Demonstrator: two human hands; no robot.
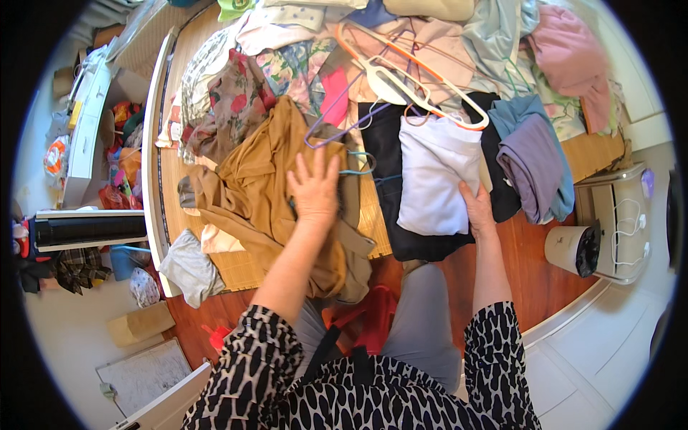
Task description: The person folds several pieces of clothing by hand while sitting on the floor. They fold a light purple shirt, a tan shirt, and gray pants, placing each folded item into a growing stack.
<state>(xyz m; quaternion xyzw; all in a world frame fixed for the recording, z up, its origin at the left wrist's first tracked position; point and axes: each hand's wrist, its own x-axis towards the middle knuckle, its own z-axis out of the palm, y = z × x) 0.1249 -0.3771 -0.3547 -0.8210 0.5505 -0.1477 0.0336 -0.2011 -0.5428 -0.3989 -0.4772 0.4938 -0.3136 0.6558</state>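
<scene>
My left hand (314, 191) rests with spread fingers on a crumpled mustard-brown garment (258, 156). A light-blue hanger hook (365, 163) sticks out just right of its fingertips. My right hand (479, 212) grips the right edge of a folded white garment (436, 183); the thumb is on top and the other fingers are hidden below. Beneath the white garment lies black folded clothing (387, 204). White-and-orange plastic hangers (398, 80) lie at the white garment's far end, and a purple hanger (344, 126) lies between the two hands' piles.
Folded purple (529, 161) and blue clothes (561, 185) lie at the right. A floral garment (239, 97) and a pink garment (570, 54) lie farther back. A grey cloth (191, 269) hangs over the near left edge. On the floor stand a lined waste bin (561, 248) and a red plastic stool (376, 317).
</scene>
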